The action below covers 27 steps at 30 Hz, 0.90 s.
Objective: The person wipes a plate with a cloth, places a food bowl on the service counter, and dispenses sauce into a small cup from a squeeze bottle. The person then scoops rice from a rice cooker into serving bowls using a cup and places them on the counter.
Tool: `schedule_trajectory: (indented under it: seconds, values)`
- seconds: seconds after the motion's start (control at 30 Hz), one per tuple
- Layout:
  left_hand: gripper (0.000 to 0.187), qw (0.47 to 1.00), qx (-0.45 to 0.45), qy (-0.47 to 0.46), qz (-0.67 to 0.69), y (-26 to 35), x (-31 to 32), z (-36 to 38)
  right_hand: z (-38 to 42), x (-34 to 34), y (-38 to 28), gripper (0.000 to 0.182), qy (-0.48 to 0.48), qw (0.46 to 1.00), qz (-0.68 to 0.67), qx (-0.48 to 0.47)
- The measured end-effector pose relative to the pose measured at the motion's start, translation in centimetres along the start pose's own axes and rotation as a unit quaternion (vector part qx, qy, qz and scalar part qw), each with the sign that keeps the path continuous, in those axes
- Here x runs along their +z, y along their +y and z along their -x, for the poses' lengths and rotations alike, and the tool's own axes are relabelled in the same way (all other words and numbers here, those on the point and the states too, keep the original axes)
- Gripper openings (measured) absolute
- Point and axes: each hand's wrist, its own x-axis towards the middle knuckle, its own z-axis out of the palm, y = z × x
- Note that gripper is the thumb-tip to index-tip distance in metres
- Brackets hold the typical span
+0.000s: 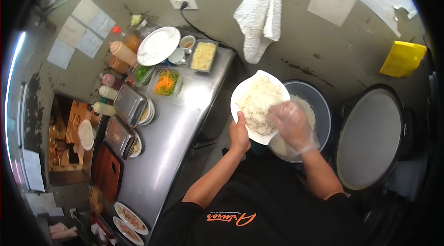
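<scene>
A white plate (238, 99) with a mound of white rice (260, 95) is tilted in my left hand (239, 135), the thumb over its near rim. My right hand (293, 123), in a clear plastic glove, is at the right side of the mound, its fingers curled against the rice. Motion and the glove blur those fingers; whether rice is inside them is hidden. Below the plate and right hand stands a round rice pot (325, 107) with more rice along its inner right side, partly covered by the plate and my forearm.
A round lid (370, 137) stands raised right of the pot. At left, a steel counter (159, 153) bears a container of shredded carrot and greens (165, 82), a tub of yellow shreds (203, 56), squeeze bottles (122, 53), metal pans (131, 103) and plates of food (132, 217). A white towel (259, 15) hangs ahead.
</scene>
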Motion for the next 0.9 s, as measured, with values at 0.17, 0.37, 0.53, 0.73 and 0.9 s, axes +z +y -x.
schedule_trajectory:
  seconds: [0.17,0.37,0.53,0.73,0.9]
  values:
    - [0.05,0.999,0.02,0.004,0.03,2.5,-0.9,3.3,-6.2,3.7,3.7,0.008,0.075,0.993,-0.094,0.009]
    - [0.046,0.992,0.065,0.089,0.059,4.0,-2.5,5.8,-7.9,0.5,-2.8,0.01,-0.085,0.976,-0.182,-0.089]
    - [0.04,0.965,0.169,0.197,0.032,3.2,-4.1,8.9,-8.2,5.5,-7.6,0.007,-0.184,0.928,-0.123,-0.298]
    - [0.041,0.952,0.152,0.246,0.098,3.0,-8.2,14.9,-9.0,9.7,-15.3,0.008,-0.264,0.862,-0.182,-0.392]
    - [0.049,0.915,0.186,0.329,0.14,5.5,-11.0,19.9,-11.3,6.4,-15.3,0.015,-0.27,0.889,-0.244,-0.278]
